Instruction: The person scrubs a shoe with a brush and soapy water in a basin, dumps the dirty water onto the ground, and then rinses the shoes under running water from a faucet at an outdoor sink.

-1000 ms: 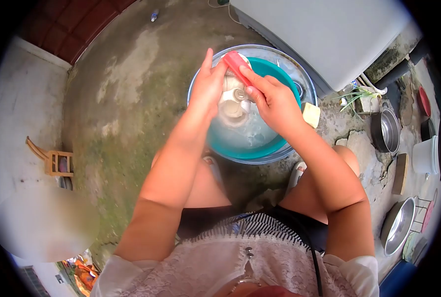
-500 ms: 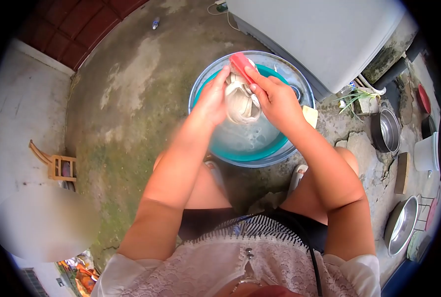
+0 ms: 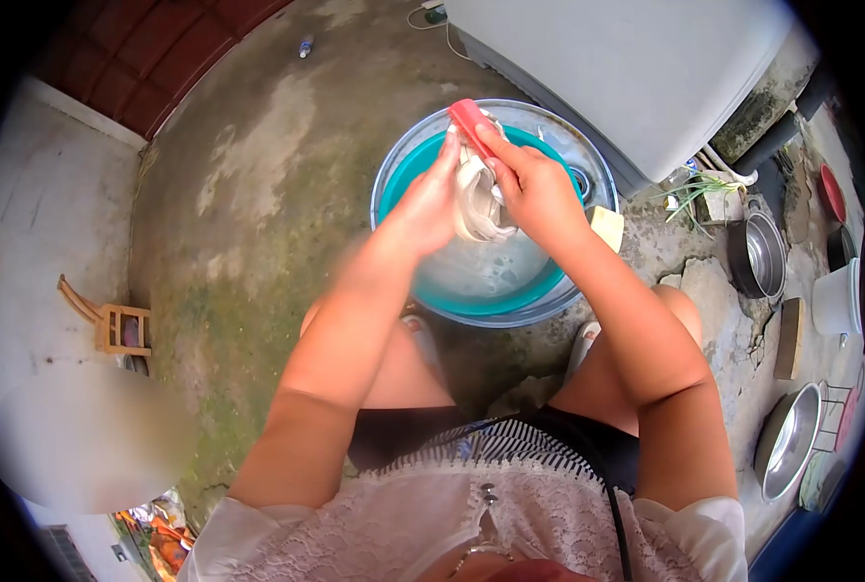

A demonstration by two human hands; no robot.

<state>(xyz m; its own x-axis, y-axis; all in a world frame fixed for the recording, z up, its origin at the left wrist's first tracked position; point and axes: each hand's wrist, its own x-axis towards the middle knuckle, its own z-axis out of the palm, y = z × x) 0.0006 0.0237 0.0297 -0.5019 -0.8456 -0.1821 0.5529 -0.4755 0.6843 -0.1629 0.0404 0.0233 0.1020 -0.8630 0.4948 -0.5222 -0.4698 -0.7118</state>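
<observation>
We see the left hand [image 3: 428, 206] part closed around the left side of an off-white fabric shoe [image 3: 475, 206], its fingers along the upper edge. The shoe sits between both hands, its opening facing us, above cloudy water. The right hand [image 3: 539, 194] is wrapped round a red, oblong plastic brush [image 3: 468, 116], which lies against the shoe's far end.

Beneath them we find a round teal plastic basin [image 3: 490, 305] nested in a wider grey-blue tub [image 3: 599, 175]; a pale yellow block [image 3: 607, 229] is at the tub's right rim. The tub stands on a stained concrete floor [image 3: 258, 281]. To our right lie a shiny steel bowl [image 3: 789, 441] and a dark-sided metal pot [image 3: 757, 256]; to our left, a small wooden chair [image 3: 122, 330] by the wall. Farther off, we see a big pale-grey box-shaped appliance [image 3: 626, 78] and dark red panelling [image 3: 161, 58].
</observation>
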